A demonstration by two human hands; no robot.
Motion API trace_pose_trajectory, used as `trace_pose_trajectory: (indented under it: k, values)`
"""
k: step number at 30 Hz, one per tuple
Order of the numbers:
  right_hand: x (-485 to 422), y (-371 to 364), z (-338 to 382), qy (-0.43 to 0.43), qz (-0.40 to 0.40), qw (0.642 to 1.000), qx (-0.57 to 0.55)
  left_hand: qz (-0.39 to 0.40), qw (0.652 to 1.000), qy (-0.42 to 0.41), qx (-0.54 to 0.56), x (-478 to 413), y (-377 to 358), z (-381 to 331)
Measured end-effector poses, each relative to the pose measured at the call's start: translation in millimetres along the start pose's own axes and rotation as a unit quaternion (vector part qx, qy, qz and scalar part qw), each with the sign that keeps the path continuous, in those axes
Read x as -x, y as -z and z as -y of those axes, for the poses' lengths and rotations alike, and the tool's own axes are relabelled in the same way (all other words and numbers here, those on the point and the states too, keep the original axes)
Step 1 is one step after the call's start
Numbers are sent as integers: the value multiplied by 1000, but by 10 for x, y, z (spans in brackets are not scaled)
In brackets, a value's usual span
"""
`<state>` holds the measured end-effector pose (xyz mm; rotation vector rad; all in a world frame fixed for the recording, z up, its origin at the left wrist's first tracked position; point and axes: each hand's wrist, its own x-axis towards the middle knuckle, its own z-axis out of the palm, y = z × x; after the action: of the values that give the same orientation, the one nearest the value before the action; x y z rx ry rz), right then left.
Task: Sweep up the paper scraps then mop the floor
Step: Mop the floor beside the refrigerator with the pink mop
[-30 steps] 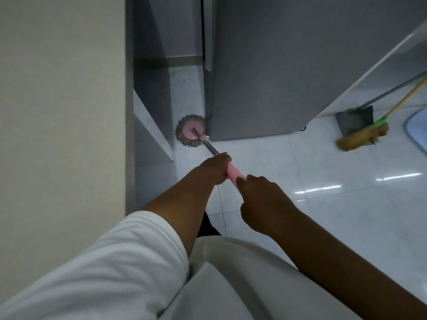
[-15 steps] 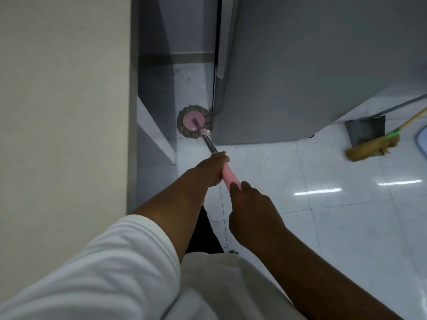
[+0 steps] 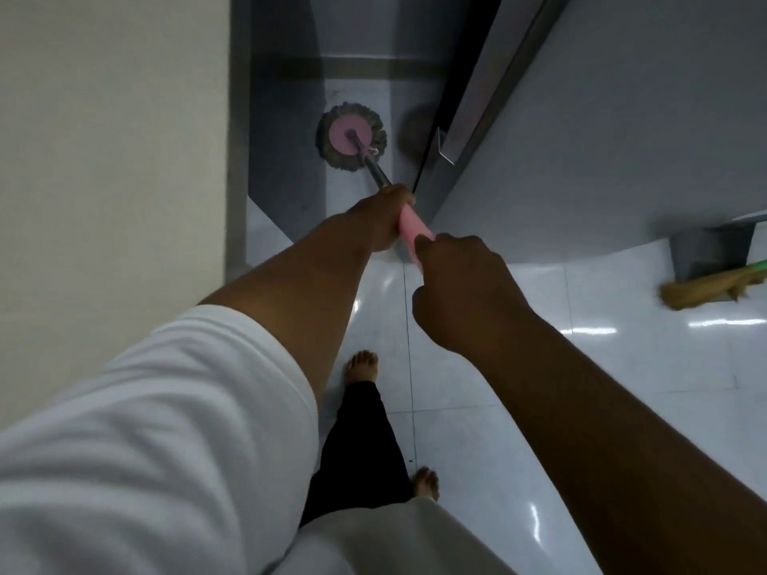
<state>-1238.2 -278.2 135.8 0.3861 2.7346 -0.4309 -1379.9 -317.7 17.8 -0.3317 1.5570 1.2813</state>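
A round mop head [image 3: 352, 136] with a pink disc and grey-brown fringe lies flat on the floor in the narrow gap between the wall and the refrigerator. Its metal pole runs back toward me into a pink handle grip [image 3: 411, 228]. My left hand [image 3: 384, 215] grips the pole at the front end of the pink grip. My right hand [image 3: 460, 284] grips the pink part just behind it. No paper scraps are visible on the floor.
The grey refrigerator [image 3: 602, 130] stands right of the gap, a cream wall [image 3: 112, 159] and a low grey ledge [image 3: 265, 217] to the left. A straw broom [image 3: 705, 290] and dark dustpan [image 3: 709, 253] lean at the far right. My bare feet [image 3: 362, 367] stand on glossy white tiles.
The mop head has been pushed deeper into the gap beside the refrigerator. I have stepped forward, and my feet are now in view. Both hands keep their grip.
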Motion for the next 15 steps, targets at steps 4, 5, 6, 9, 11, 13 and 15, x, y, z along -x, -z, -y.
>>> trace_pose_trajectory:
  k: [4, 5, 6, 9, 11, 13, 15]
  values:
    - [-448, -92, 105, 5, -9, 1000, -18, -26, 1000, 15, 9, -238, 258, -238]
    - [-492, -112, 142, 6, -12, 1000, -27, -30, 999, 13, 15, -277, 297, -243]
    - [-537, -145, 174, 9, -14, 999, -31, -39, 999, 11, 26, -287, 329, -248]
    - [-501, -235, 215, 22, -16, 999, -22, -34, 998, 14, 44, -248, 358, -201]
    - [-351, -274, 187, 30, -5, 1000, -9, -38, 998, 17, 55, -153, 298, -93]
    - [-127, -290, 143, 24, 9, 1000, -13, -47, 998, 14, 36, -34, 211, 73]
    - [158, -288, 104, 26, 20, 999, -11, -46, 999, 12, -7, 131, 120, 251]
